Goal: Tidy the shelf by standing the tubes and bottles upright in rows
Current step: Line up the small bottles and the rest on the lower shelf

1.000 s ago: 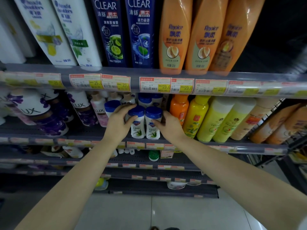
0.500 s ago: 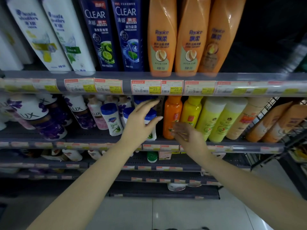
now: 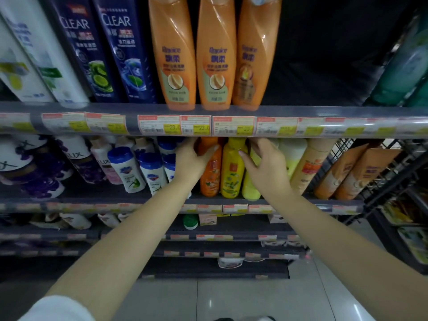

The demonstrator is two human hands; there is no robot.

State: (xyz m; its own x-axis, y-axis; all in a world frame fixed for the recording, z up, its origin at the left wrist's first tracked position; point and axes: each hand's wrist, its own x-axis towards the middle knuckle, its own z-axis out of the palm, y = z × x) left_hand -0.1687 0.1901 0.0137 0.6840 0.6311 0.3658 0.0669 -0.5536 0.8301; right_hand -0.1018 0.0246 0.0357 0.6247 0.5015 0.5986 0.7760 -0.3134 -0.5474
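Both hands have shifted off the blue-capped white bottles (image 3: 148, 172) onto the coloured ones beside them. Landmark: the yellow bottle (image 3: 232, 167), upright on the middle shelf (image 3: 289, 201). Just beside it stands the orange bottle (image 3: 210, 172), the left hand (image 3: 192, 161) wrapped round its upper part, thumb across the front. On the yellow bottle's other side the right hand (image 3: 266, 165) — fingers curled — touches its shoulder and covers a pale yellow bottle (image 3: 251, 188). Above it — a strip of price labels (image 3: 196, 125)
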